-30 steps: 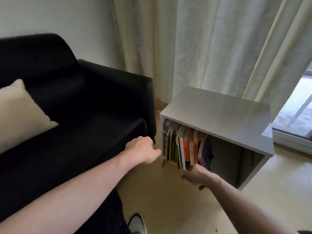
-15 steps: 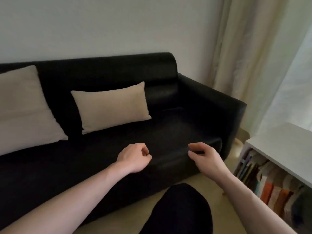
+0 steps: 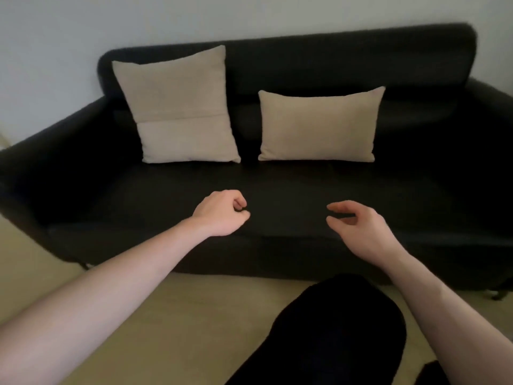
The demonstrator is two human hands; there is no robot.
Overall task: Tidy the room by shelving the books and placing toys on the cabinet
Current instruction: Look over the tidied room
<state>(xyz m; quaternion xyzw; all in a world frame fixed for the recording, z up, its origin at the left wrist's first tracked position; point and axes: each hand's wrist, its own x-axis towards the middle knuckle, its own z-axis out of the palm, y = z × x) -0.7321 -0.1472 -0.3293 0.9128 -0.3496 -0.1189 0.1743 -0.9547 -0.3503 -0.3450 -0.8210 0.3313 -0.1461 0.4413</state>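
Neither hand holds anything. The left hand [image 3: 222, 213] is curled into a loose fist, thumb against the bent fingers, knuckles pointing toward the sofa [image 3: 305, 190]. The right hand [image 3: 361, 229] hangs relaxed and half-spread, its fingers [image 3: 337, 207] bent gently with a gap between them and the thumb, reaching to the left across the view. The two hands hover side by side, well apart, both above the front edge of the sofa seat and touching nothing.

Beyond the hands, two beige cushions lean against the backrest. The square cushion [image 3: 183, 107] stands beyond the left hand, tilted a little, with a seam across it. The oblong cushion [image 3: 319, 125] stands beyond the gap between the hands, its long axis running left to right. The two cushions stand just beside each other, seemingly not touching, though the dark gap makes that hard to judge.

Below the right forearm, a knee [image 3: 333, 329] in black cloth rises over the pale floor [image 3: 180, 315]. A plain wall [image 3: 83, 23] stands behind the sofa. No books, toys or cabinet show in this view, so their place cannot be told.
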